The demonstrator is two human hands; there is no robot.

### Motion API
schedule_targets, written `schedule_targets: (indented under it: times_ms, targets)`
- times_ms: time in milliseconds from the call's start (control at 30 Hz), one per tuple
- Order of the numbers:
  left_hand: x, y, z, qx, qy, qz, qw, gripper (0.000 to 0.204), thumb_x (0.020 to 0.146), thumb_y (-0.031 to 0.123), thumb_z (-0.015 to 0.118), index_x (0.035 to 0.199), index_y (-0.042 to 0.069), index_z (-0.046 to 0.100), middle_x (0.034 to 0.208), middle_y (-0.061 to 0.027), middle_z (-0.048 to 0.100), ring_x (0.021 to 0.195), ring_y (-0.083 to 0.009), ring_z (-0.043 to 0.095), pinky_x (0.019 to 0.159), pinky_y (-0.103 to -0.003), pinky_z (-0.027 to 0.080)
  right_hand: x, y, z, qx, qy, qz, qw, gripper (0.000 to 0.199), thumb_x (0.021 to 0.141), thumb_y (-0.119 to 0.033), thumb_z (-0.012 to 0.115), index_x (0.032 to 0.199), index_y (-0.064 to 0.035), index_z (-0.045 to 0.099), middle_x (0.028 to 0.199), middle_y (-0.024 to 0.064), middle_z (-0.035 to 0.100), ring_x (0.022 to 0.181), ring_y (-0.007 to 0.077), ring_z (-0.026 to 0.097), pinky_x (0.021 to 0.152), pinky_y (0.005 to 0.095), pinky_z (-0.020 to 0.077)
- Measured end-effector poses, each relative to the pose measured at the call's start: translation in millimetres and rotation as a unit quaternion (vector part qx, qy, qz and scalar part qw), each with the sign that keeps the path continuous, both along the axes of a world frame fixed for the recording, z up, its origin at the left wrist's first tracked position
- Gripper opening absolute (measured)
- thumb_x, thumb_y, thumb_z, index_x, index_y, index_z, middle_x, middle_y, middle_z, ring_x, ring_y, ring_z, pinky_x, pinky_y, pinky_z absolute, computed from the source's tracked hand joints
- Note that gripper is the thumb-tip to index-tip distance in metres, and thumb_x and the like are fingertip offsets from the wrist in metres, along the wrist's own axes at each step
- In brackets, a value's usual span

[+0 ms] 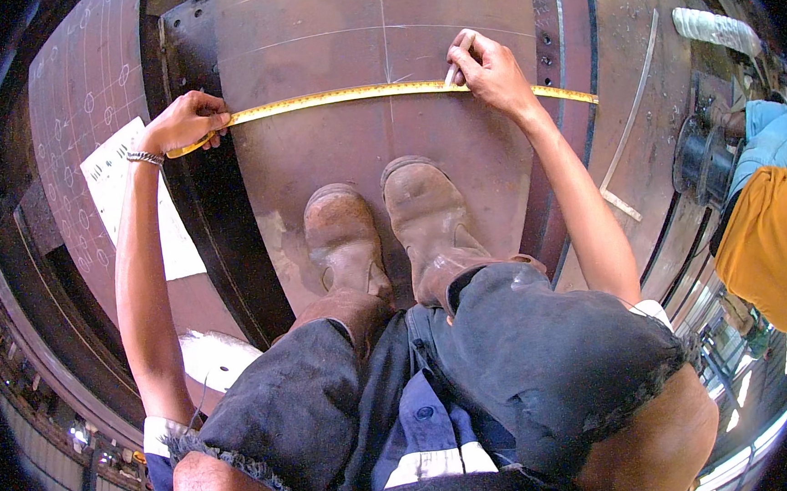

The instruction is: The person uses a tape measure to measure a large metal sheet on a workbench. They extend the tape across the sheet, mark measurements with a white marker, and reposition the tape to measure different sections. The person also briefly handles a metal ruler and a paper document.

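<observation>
A yellow tape measure blade point(337, 97) stretches across a reddish-brown steel plate point(314, 151) in front of my boots. My left hand point(189, 123) pinches the tape at the plate's left edge, and a short curl of tape shows below the fingers. My right hand point(491, 73) grips a thin pale marking stick point(449, 75), its lower end down at the tape's edge. Beyond the right hand, the tape runs on over a gap to a neighbouring steel piece. White lines are drawn on the plate; one upright line crosses the tape near the middle.
My boots point(342, 226) stand on the plate. A paper sheet point(156, 221) lies at left, near a steel plate marked with circles. At right are an L-shaped square point(633, 115), a white wrapped roll point(716, 31), a black spool point(705, 162) and a person in blue and orange point(767, 238).
</observation>
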State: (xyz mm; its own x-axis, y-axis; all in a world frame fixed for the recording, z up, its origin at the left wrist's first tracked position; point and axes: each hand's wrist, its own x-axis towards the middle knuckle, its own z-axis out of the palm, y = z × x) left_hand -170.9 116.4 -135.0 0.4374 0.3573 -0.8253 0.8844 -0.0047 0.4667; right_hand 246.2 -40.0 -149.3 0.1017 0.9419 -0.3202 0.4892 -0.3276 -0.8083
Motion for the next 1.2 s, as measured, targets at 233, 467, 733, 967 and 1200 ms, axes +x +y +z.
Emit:
schedule_targets:
  times_ms: [233, 467, 733, 967, 1200]
  targets:
    - [-1, 1, -1, 0.003, -0.005, -0.007, 1.000, 0.026, 0.094, 0.022, 0.062, 0.096, -0.003, 0.068, 0.077, -0.0062, 0.068, 0.065, -0.0122, 0.066, 0.064, -0.030, 0.053, 0, 7, -2, -0.017, -0.021, 0.031, 0.999, 0.021, 0.096, -0.022, 0.055, 0.086, -0.0035, 0.059, 0.071, 0.0013, 0.062, 0.066, 0.0074, 0.058, 0.063, 0.0266, 0.0467]
    - [0, 0, 3, 0.007, 0.000, -0.005, 1.000, 0.025, 0.093, 0.022, 0.063, 0.094, -0.003, 0.068, 0.076, -0.0057, 0.067, 0.064, -0.0121, 0.066, 0.063, -0.029, 0.053, -2, 7, -1, -0.007, -0.018, 0.026, 0.999, 0.023, 0.092, -0.026, 0.059, 0.088, -0.0039, 0.061, 0.070, 0.0087, 0.067, 0.066, 0.0173, 0.065, 0.062, 0.0339, 0.0501]
    - [-2, 0, -1, -0.003, -0.002, 0.024, 1.000, 0.026, 0.092, 0.021, 0.063, 0.096, -0.004, 0.067, 0.077, -0.0060, 0.067, 0.064, -0.0122, 0.066, 0.063, -0.030, 0.053, -3, 7, 4, -0.007, -0.034, 0.028, 0.999, 0.022, 0.093, -0.025, 0.059, 0.087, -0.0036, 0.060, 0.068, 0.0083, 0.066, 0.064, 0.0162, 0.065, 0.061, 0.0332, 0.0499]
    - [-1, 1, -1, -0.003, 0.000, 0.007, 1.000, 0.025, 0.092, 0.020, 0.064, 0.098, -0.005, 0.067, 0.078, -0.0063, 0.067, 0.064, -0.0123, 0.066, 0.063, -0.029, 0.053, -3, 6, 0, -0.005, -0.025, 0.025, 0.999, 0.022, 0.093, -0.024, 0.059, 0.087, -0.0033, 0.060, 0.068, 0.0093, 0.067, 0.064, 0.0171, 0.066, 0.062, 0.0335, 0.0503]
    - [3, -2, 5, 0.001, 0.001, 0.027, 1.000, 0.026, 0.092, 0.019, 0.064, 0.099, -0.005, 0.067, 0.078, -0.0066, 0.067, 0.065, -0.0125, 0.067, 0.063, -0.029, 0.054, -9, 4, 3, 0.126, -0.088, 0.038, 0.987, 0.019, 0.095, -0.022, 0.059, 0.089, -0.0045, 0.060, 0.071, 0.0048, 0.067, 0.068, 0.0120, 0.065, 0.062, 0.0302, 0.0499]
